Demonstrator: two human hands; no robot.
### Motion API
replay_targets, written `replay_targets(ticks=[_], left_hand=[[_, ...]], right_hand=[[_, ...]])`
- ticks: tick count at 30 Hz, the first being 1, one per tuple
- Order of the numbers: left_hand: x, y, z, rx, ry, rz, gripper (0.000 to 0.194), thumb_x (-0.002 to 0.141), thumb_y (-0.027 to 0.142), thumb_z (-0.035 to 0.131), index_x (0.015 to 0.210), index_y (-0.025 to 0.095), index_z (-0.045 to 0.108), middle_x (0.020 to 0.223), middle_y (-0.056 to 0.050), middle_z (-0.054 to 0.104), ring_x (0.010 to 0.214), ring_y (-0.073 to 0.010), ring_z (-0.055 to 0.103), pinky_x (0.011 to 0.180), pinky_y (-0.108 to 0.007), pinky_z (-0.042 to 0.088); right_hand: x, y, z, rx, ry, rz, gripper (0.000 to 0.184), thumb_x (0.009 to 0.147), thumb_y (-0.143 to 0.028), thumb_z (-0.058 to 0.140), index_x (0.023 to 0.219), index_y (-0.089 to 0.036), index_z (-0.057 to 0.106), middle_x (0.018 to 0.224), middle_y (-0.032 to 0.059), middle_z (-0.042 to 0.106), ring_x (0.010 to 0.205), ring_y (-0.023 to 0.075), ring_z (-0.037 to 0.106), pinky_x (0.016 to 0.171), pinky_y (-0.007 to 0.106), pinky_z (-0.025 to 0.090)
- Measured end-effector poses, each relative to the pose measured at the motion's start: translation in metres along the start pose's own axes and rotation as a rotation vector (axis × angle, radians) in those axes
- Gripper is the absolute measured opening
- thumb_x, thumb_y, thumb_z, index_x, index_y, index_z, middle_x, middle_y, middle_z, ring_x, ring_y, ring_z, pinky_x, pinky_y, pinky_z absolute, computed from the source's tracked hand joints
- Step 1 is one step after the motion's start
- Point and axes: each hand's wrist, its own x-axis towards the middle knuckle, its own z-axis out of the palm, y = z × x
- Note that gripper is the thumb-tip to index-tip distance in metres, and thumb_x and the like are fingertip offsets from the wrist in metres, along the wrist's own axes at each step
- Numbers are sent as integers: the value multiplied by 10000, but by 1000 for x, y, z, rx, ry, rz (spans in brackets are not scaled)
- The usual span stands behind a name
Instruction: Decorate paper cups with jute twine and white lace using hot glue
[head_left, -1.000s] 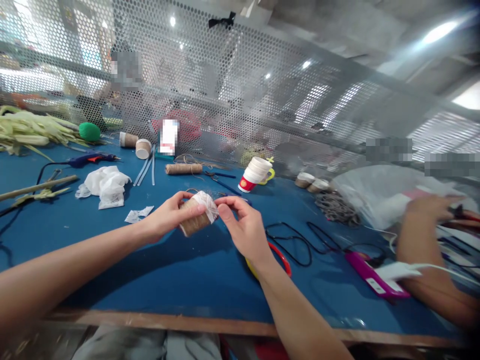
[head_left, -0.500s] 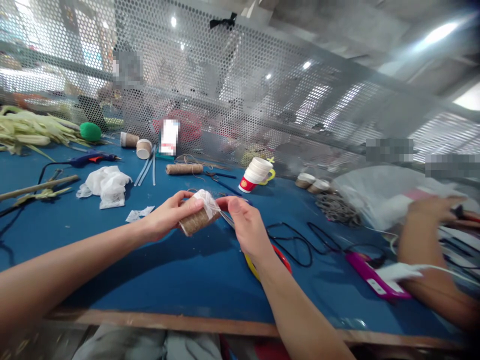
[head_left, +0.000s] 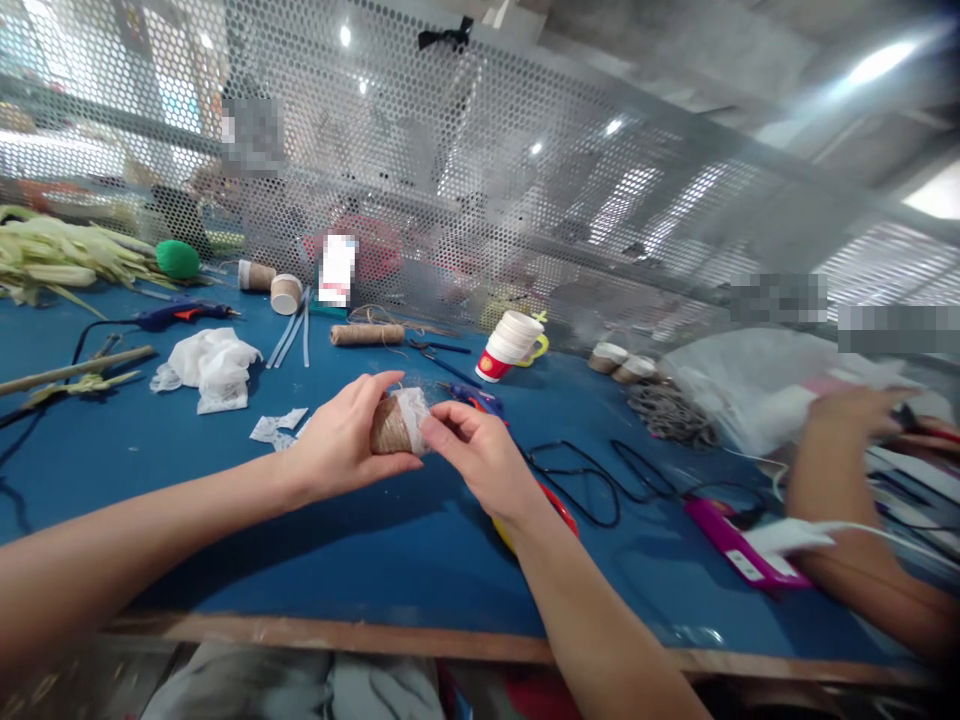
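Observation:
My left hand (head_left: 341,440) is wrapped around a twine-covered paper cup (head_left: 390,428), which lies tilted on its side above the table. White lace (head_left: 413,418) runs around the cup's right end. At that end my right hand (head_left: 480,450) pinches the lace edge between thumb and fingers. Under the right wrist, red-and-yellow-handled scissors (head_left: 561,512) lie partly hidden. A blue glue gun (head_left: 476,398) rests just behind the right hand. Left of the cup are lace scraps (head_left: 276,428) and a bunched piece of white lace (head_left: 214,365).
Behind stand a twine roll (head_left: 367,335), pliers (head_left: 442,352), stacked paper cups (head_left: 512,345) and several twine-wrapped cups (head_left: 286,294). Another glue gun (head_left: 180,312) is at left. At right, black cable (head_left: 592,480) leads to a purple power strip (head_left: 742,545), near another person's arm (head_left: 832,480).
My left hand has shifted its grip, the thumb moving from the cup's top to its near side, and the cup has turned. My right fingers have come back against the lace.

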Motion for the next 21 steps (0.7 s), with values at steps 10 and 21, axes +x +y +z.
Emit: replay_targets(ticks=[10, 21], left_hand=[[-3, 1, -1, 299, 41, 296, 744, 709, 479, 642, 1293, 149, 321, 1052, -147, 553, 935, -277, 539, 804, -433, 479], [19, -14, -17, -917, -215, -512, 542, 780, 610, 447, 953, 121, 604, 915, -84, 638, 855, -198, 575, 762, -322, 428]], right_hand=[[2, 5, 2, 214, 6, 77, 197, 727, -363, 623, 770, -171, 618, 678, -7, 584, 609, 114, 513, 612, 252, 434], [-5, -6, 0, -253, -76, -416, 96, 747, -130, 572, 690, -198, 536, 833, 57, 588, 975, 185, 541, 857, 326, 433]])
